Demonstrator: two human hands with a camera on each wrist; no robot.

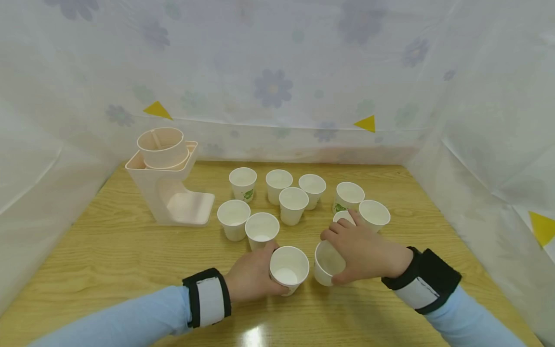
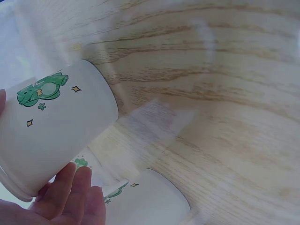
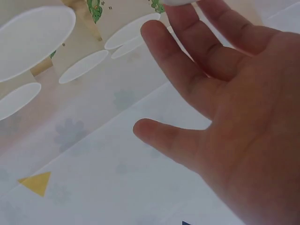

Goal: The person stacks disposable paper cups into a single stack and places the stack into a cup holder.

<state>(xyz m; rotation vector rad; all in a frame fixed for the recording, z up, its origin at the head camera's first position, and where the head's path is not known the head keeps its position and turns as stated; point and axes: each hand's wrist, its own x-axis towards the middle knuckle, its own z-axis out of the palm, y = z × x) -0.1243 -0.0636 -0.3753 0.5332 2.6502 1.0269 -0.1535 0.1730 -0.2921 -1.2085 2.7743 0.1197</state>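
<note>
My left hand [image 1: 256, 272] grips a white paper cup [image 1: 289, 270], fingers and thumb round its sides. In the left wrist view this paper cup [image 2: 56, 122] bears a green cartoon animal and small stars, and the fingers [image 2: 70, 192] curl at its lower side. Over a second white cup [image 1: 327, 265], just right of the first, hovers my right hand [image 1: 364, 248], its fingers spread. The right wrist view shows that hand [image 3: 225, 89] with fingers apart and a white edge at the fingertips; contact cannot be told. It partly hides a smaller-looking cup [image 1: 343, 217] behind.
Several more white paper cups stand upright behind the hands, among them one at the back [image 1: 243, 178] and one at the right [image 1: 375, 212]. A pale pink dispenser-like device [image 1: 162, 178] stands at the left on the wooden table [image 1: 112, 270]. Flowered sheeting [image 1: 277, 58] encloses the table.
</note>
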